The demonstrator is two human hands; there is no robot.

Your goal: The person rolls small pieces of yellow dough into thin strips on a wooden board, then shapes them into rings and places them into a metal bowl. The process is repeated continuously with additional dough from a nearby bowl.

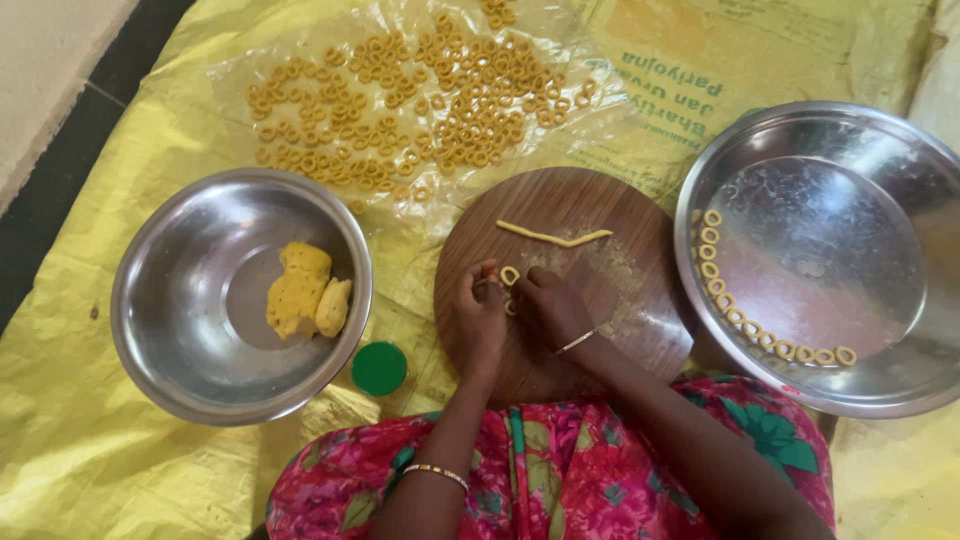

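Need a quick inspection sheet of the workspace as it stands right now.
Surface: round wooden board on yellow sacking.
Job's things: dough ring pinched between left hand and right hand; dough strip on board.
Clutter: dough lump in left bowl; rings lining right pan; rings on plastic sheet; green lid.
Hands: both closed on the ring.
Cables: nothing seen.
Surroundings: dark floor strip.

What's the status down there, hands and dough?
Left hand and right hand pinch one dough ring over the board. Dough strip lies beyond. Nothing in the way.
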